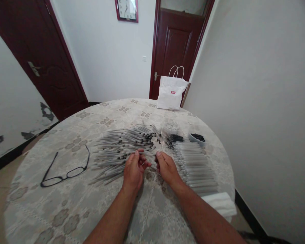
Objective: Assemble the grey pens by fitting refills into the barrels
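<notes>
My left hand [134, 169] pinches a slim pale grey pen [149, 154] between thumb and fingers. At the pen's right end, the fingertips of my right hand [167, 166] are pressed together; a small dark end shows there, but its details are too small to make out. Left of and beyond my hands lies a wide spread of similar grey pens [109, 149], many with black ends pointing right. Beside my right hand is a stack of clear, whitish tubes [197, 164]. Small black-ended pieces [175, 139] lie just beyond that stack.
A small bowl [200, 142] of black parts stands at the right, near a crumpled clear plastic bag [170, 127]. Black-framed glasses [63, 178] lie left. White folded material [220, 203] sits at the right edge. A white paper bag [170, 95] stands at the table's far edge.
</notes>
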A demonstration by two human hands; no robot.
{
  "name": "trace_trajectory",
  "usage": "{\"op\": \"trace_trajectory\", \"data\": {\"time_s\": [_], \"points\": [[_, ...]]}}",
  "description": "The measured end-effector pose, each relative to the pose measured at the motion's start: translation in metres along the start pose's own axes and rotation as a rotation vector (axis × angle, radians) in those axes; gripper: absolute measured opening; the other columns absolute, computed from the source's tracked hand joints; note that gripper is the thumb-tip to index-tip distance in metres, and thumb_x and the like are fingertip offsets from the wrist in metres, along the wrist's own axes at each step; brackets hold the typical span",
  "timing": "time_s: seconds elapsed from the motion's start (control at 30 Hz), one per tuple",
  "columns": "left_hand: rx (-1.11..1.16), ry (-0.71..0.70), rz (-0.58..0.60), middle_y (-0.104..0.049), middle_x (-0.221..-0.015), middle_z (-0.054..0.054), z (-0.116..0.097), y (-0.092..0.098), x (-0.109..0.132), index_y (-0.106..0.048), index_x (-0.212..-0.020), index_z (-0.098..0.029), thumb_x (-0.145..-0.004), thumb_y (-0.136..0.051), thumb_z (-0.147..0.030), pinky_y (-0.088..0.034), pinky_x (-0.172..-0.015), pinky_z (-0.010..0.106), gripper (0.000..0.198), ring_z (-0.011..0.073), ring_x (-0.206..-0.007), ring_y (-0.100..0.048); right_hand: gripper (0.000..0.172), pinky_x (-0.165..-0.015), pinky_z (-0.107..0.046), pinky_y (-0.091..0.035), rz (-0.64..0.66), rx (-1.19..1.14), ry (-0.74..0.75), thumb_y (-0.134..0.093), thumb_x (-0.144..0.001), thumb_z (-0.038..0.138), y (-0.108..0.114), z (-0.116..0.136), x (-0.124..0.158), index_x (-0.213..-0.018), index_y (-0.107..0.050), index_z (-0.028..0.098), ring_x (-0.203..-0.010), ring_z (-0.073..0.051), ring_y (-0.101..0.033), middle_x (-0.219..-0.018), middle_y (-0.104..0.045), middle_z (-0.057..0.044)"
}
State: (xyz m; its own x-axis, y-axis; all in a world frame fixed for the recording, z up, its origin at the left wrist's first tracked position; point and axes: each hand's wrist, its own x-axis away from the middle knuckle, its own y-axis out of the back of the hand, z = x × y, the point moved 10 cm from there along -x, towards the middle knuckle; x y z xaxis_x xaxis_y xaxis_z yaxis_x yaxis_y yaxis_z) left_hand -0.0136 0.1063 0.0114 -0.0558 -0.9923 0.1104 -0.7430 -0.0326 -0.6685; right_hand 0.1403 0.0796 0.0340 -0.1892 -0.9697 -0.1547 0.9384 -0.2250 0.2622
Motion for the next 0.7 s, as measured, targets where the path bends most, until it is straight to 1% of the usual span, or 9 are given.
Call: {"op": "trace_trajectory", "data": {"time_s": [0.13, 0.23, 0.33, 0.47, 0.6, 0.7], "points": [[-0.02, 0.015, 0.007, -0.057, -0.073, -0.003, 0.001, -0.002, 0.0, -0.067, -0.102, -0.016, -0.079, -0.08, -0.045, -0.058, -0.059, 0.029, 0.039, 0.0109, -0.06, -0.055, 0.048, -0.051, -0.025, -0.035, 0.009, -0.027, -0.046, -0.041, -0.1, 0.059, -0.001, -0.008, -0.004, -0.072, -0.055, 0.022, -0.053, -0.014, -0.048, -0.057, -0.051, 0.003], [-0.129, 0.041, -0.012, -0.058, -0.074, -0.002, 0.006, 0.0, -0.001, -0.068, -0.1, -0.015, -0.075, -0.083, -0.044, -0.058, -0.059, 0.028, 0.041, 0.0108, -0.06, -0.056, 0.047, -0.049, -0.024, -0.035, 0.024, -0.065, -0.066, -0.042, -0.099, 0.058, -0.004, -0.013, -0.005, -0.071, -0.053, 0.022, -0.051, -0.013, -0.047, -0.057, -0.05, 0.003], [-0.241, 0.032, -0.045, -0.062, -0.078, 0.0, 0.009, 0.005, 0.0, -0.07, -0.1, -0.015, -0.076, -0.082, -0.048, -0.058, -0.06, 0.027, 0.043, 0.0121, -0.064, -0.06, 0.047, -0.049, -0.024, -0.037, 0.036, -0.132, -0.082, -0.042, -0.099, 0.059, -0.006, -0.016, -0.005, -0.071, -0.051, 0.022, -0.05, -0.012, -0.048, -0.057, -0.05, 0.004], [-0.279, 0.017, -0.053, -0.064, -0.08, 0.001, 0.011, 0.008, 0.0, -0.07, -0.102, -0.014, -0.078, -0.08, -0.051, -0.058, -0.063, 0.028, 0.045, 0.0131, -0.067, -0.062, 0.047, -0.047, -0.024, -0.037, 0.045, -0.162, -0.129, -0.043, -0.098, 0.06, -0.008, -0.021, -0.003, -0.072, -0.053, 0.022, -0.048, -0.012, -0.048, -0.056, -0.049, 0.004], [-0.307, 0.007, -0.057, -0.065, -0.08, 0.002, 0.008, 0.007, 0.0, -0.071, -0.1, -0.013, -0.078, -0.078, -0.052, -0.059, -0.066, 0.03, 0.045, 0.0134, -0.066, -0.063, 0.047, -0.049, -0.025, -0.038, 0.06, -0.12, -0.12, -0.043, -0.098, 0.059, -0.007, -0.019, -0.002, -0.072, -0.055, 0.022, -0.05, -0.013, -0.05, -0.056, -0.052, 0.003], [-0.329, -0.004, -0.05, -0.066, -0.081, 0.003, 0.006, 0.006, 0.0, -0.072, -0.101, -0.012, -0.08, -0.077, -0.051, -0.058, -0.066, 0.03, 0.044, 0.0136, -0.065, -0.064, 0.045, -0.051, -0.025, -0.039, 0.062, -0.093, -0.09, -0.043, -0.099, 0.056, -0.006, -0.013, -0.002, -0.073, -0.055, 0.022, -0.051, -0.014, -0.05, -0.057, -0.053, 0.003]]}}
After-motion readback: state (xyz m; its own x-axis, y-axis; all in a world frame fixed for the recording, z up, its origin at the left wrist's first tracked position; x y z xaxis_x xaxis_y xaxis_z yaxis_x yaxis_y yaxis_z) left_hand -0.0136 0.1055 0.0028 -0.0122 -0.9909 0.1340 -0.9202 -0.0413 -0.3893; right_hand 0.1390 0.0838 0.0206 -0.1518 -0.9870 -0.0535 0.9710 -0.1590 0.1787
